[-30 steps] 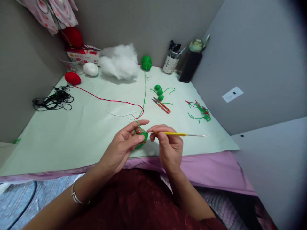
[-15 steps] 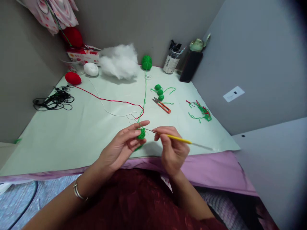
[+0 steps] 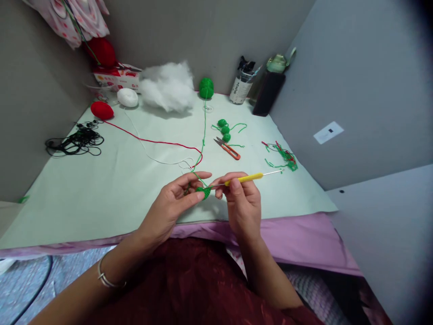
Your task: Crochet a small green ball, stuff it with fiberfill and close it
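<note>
Between the thumb and fingers of my left hand (image 3: 174, 198) is a small green crochet piece (image 3: 204, 193), its index finger stretched out above it. My right hand (image 3: 244, 198) grips a crochet hook (image 3: 248, 178) by its yellow handle, with the metal tip at the top edge of the piece. Whether the tip is inside a stitch I cannot tell. Green yarn (image 3: 204, 131) runs from the piece past my left fingers to a green yarn ball (image 3: 206, 88) at the back. Ends of red yarn (image 3: 162, 143) and white yarn (image 3: 149, 155) lie just beyond my left hand.
Orange thread snips (image 3: 230, 150) lie beside several small green balls (image 3: 225, 130). Green and red yarn scraps (image 3: 286, 157) are at the right, a black cord tangle (image 3: 81, 140) at the left. White stuffing (image 3: 167, 88), a pen cup (image 3: 241, 88) and a black phone (image 3: 269, 94) stand along the back.
The green piece has turned and tilted in my left hand, whose thumb now lies across it. The hook has swung, its rear end rising, and my right hand has come closer.
</note>
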### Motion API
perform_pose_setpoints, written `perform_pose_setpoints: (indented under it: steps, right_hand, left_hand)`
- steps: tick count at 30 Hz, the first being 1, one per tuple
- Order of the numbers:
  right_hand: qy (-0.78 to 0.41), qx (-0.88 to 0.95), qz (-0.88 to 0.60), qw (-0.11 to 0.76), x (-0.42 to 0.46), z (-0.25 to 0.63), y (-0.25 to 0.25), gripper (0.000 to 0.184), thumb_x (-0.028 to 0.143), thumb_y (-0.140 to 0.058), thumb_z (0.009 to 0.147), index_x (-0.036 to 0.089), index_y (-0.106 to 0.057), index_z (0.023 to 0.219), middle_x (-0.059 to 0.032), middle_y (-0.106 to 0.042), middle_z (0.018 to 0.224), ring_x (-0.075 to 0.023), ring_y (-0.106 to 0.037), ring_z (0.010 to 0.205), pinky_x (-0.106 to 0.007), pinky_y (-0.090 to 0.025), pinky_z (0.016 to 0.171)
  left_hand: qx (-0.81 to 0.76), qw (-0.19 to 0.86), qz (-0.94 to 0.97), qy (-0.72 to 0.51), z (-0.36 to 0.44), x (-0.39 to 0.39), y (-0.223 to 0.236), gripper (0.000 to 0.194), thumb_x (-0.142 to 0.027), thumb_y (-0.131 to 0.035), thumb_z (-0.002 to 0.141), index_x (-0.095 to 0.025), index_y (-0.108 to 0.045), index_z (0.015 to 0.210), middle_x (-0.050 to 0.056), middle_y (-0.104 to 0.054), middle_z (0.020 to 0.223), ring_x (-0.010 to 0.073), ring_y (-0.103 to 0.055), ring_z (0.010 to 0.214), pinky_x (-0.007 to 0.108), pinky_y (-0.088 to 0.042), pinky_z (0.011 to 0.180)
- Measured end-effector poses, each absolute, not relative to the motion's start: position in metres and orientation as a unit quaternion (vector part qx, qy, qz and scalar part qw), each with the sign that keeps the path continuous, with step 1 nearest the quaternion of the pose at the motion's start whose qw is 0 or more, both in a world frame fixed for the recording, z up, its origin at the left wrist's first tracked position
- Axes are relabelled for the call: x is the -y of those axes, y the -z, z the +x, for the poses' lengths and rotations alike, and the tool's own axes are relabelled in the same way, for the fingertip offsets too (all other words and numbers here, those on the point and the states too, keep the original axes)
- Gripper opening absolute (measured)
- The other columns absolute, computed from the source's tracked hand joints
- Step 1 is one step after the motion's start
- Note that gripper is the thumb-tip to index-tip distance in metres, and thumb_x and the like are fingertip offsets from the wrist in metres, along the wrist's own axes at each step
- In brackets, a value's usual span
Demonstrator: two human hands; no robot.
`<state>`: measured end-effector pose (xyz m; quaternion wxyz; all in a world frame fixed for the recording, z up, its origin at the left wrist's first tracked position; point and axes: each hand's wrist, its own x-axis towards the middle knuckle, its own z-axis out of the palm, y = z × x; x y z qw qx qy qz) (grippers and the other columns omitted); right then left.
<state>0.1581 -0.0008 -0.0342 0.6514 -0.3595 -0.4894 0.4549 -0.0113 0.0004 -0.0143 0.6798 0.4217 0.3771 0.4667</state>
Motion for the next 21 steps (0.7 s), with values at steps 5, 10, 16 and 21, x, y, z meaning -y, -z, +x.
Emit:
perform_pose_setpoints:
  steps: [5,10,16,21]
  right_hand:
    - [-0.380,0.546,-0.390,0.636,0.008,0.160,0.029,0.018,0.029,-0.055,0.106,0.023,-0.071,0.100,-0.0023,-0.077,0.089,-0.0133,-0.067,0.071,-0.029,-0.057,0.069]
    - [-0.100,0.727,-0.382,0.562,0.018,0.157,0.030,0.025,0.012,-0.058,0.101,0.024,-0.071,0.118,-0.0055,-0.078,0.101,-0.0174,-0.072,0.088,-0.032,-0.060,0.078]
    - [-0.037,0.732,-0.387,0.560,0.019,0.155,0.038,0.027,0.012,-0.062,0.099,0.025,-0.074,0.120,-0.0083,-0.078,0.107,-0.0212,-0.074,0.097,-0.036,-0.063,0.079]
    - [-0.309,0.576,-0.394,0.646,0.009,0.154,0.032,0.019,0.024,-0.057,0.105,0.023,-0.076,0.102,-0.0040,-0.077,0.090,-0.0151,-0.069,0.071,-0.031,-0.059,0.064]
  left_hand:
    - [-0.383,0.661,0.439,-0.474,-0.012,0.000,0.016,0.030,-0.027,-0.082,0.087,-0.029,-0.082,0.117,0.001,-0.064,0.091,0.0175,-0.057,0.092,0.028,-0.044,0.087]
    - [-0.393,0.645,0.424,-0.500,-0.007,0.002,0.015,0.043,-0.024,-0.086,0.084,-0.030,-0.078,0.125,-0.002,-0.065,0.087,0.0133,-0.059,0.086,0.023,-0.046,0.083]
    - [-0.331,0.799,0.260,-0.428,-0.010,-0.004,0.013,0.046,-0.026,-0.087,0.082,-0.019,-0.078,0.126,-0.009,-0.050,0.063,0.0038,-0.031,0.051,0.021,-0.052,0.077]
    - [-0.325,0.780,0.281,-0.454,-0.012,-0.006,0.014,0.038,-0.021,-0.085,0.083,-0.023,-0.081,0.120,-0.003,-0.065,0.077,0.0064,-0.053,0.065,0.022,-0.051,0.086]
